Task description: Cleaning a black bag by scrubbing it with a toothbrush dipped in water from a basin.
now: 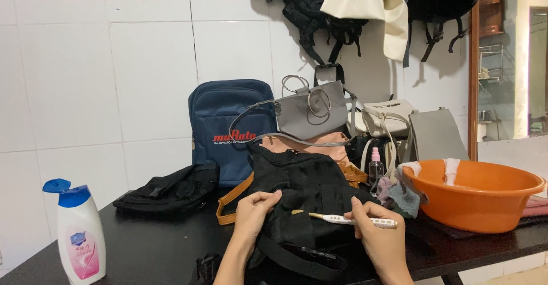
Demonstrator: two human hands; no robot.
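Note:
A black fabric bag (308,188) stands on the dark table (154,245) in front of me. My left hand (254,213) pinches the bag's cloth near its left side. My right hand (379,239) grips a white toothbrush (354,220) that lies across the bag's front, its bristle end pointing left onto the fabric. A tan strap (231,202) pokes out from under the bag on its left.
An orange basin (476,196) with cloths on its rim stands at the right. A white bottle with an open blue cap (80,233) is at the front left. A flat black bag (168,189), a navy bag (225,128), a grey handbag (311,114) and a small spray bottle (375,168) crowd behind.

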